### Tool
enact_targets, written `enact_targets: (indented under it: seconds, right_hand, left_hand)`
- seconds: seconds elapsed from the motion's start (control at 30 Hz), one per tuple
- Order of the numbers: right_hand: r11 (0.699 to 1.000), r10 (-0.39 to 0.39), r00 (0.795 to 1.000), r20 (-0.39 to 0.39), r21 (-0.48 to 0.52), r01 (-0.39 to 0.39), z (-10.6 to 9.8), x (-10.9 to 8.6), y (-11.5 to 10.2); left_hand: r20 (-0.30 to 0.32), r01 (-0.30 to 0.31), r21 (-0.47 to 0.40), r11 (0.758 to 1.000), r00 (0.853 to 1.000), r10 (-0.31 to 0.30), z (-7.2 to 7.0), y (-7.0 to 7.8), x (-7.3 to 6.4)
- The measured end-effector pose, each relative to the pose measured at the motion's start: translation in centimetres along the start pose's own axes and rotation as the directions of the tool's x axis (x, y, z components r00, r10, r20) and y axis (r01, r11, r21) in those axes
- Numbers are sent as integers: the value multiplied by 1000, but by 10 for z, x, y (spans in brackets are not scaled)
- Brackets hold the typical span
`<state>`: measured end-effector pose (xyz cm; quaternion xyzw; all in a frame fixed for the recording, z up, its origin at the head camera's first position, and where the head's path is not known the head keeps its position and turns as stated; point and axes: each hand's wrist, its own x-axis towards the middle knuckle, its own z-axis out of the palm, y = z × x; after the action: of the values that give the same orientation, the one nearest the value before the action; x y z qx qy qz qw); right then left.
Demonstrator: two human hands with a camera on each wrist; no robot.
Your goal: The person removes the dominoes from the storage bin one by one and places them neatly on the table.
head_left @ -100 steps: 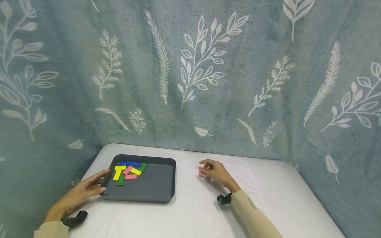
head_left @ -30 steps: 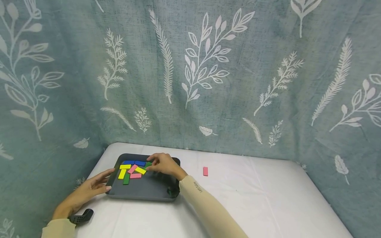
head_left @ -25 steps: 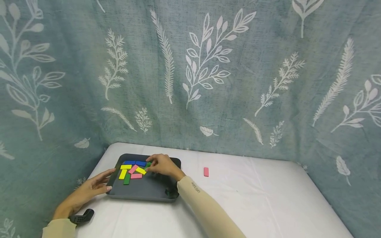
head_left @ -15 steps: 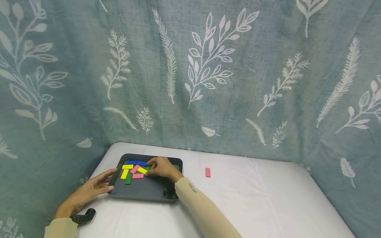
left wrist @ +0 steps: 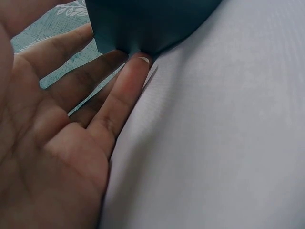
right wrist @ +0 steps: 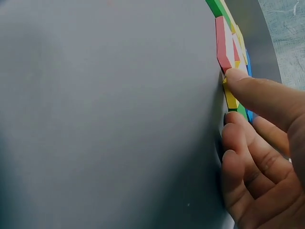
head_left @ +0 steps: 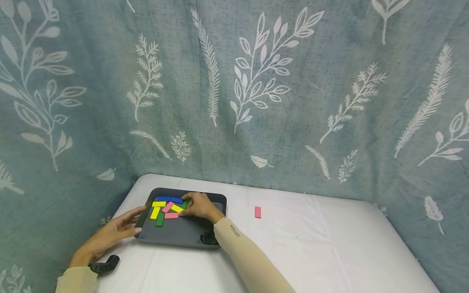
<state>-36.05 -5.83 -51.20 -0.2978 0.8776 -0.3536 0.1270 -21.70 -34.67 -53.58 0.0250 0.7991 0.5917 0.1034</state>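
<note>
Inside the tray, the far green block slants toward the far right, by the right hand's thumb and finger; I can't tell if they pinch it. Farther left, the left hand touches the tray, fingers loose.

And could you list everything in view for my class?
Cloth-covered table: 1, white, lower half
Rectangular tray: 1, dark grey, on table
Oblong blocks: 2, blue, in tray
Blocks: 3, yellow, in tray
Blocks: 2, green, in tray
Blocks: 2, pink, in tray
Block: 1, pink, right of tray
Leaf-print backdrop: 1, teal, behind table
Sleeves: 2, beige, lower edge
Wrist cameras: 2, black, near sleeves
Left fingers: 1 set, bare, at tray
Right fingers: 1 set, bare, at blocks
</note>
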Motion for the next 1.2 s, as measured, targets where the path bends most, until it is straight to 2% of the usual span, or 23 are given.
enact_targets:
  seconds: [0.3, 0.53, 0.73, 1.0, 1.2]
  right_hand:
    - [999, 17, 999, -45, -39, -19, -5, -1, -2]
    - [1000, 20, 999, -41, 13, -19, -11, -1, 0]
    - [997, 5, 996, -84, -81, -11, -12, -2, 3]
    - [999, -14, 1000, -2, -45, 14, -14, -7, 4]
    - [1000, -9, 999, 51, -24, 10, -17, -8, 7]
  left_hand:
    - [11, -23, 4, 1000, 1000, 23, 0, 3, 2]
    - [6, -31, 15, 999, 1000, 31, -3, 6, 2]
    - [16, -36, 12, 999, 999, 36, -5, 6, 3]
    - [45, -67, 8, 998, 997, 66, -7, 5, 2]
    - [39, -42, 10, 999, 998, 42, -7, 2, 4]
